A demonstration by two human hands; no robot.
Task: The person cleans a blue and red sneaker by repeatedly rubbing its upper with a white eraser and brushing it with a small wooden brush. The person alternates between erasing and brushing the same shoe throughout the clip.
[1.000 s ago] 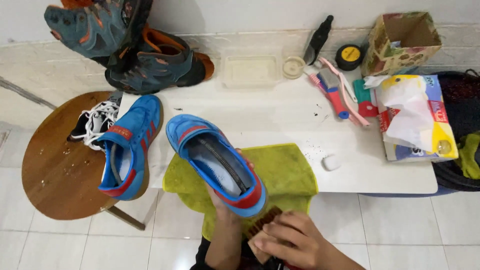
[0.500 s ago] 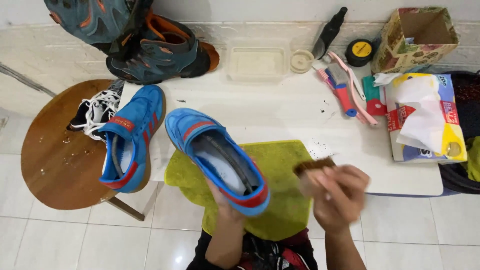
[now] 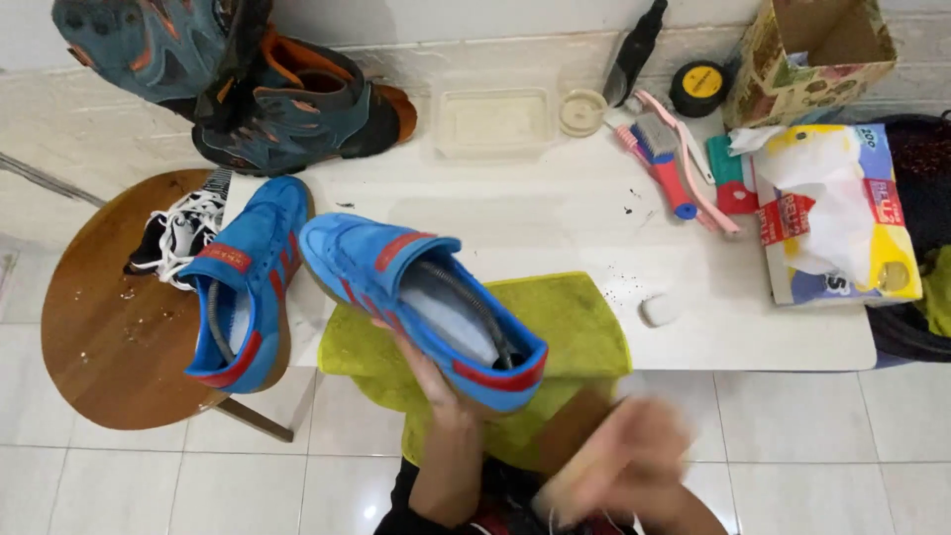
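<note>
Blue shoe in hand: a blue suede trainer (image 3: 421,307) with red stripes and red heel tab sits at centre frame, lifted above the green towel (image 3: 565,327). It has rolled since half a second ago, so its striped side and sole edge now face the camera, toe pointing to the upper left.

Round stool: a brown wooden stool (image 3: 109,327) fills the left of the frame, with a tangle of black and white laces (image 3: 183,233) on its top.

Second blue shoe: the matching trainer (image 3: 243,282) rests at the stool's right edge, touching the white table (image 3: 555,218), in the same place as before.

Boots: a teal and orange pair (image 3: 258,99) is stacked at the upper left.

Left hand: the left hand (image 3: 421,381) cups the lifted shoe from beneath, fingers curled around its sole.

Right hand: the right hand (image 3: 614,466) is a motion blur at the bottom centre, having dropped from beside the towel at mid-right. Half a second ago it pinched a small brown brush; whether the fingers are closed on it now cannot be told.

What the change suggests: brushing looks paused while the shoe is turned to present a fresh side.

Table clutter: a clear tray (image 3: 493,119), brushes (image 3: 674,168), a small white eraser block (image 3: 659,309), a tissue pack (image 3: 842,223) and an open cardboard box (image 3: 817,54) lie across the upper right.
</note>
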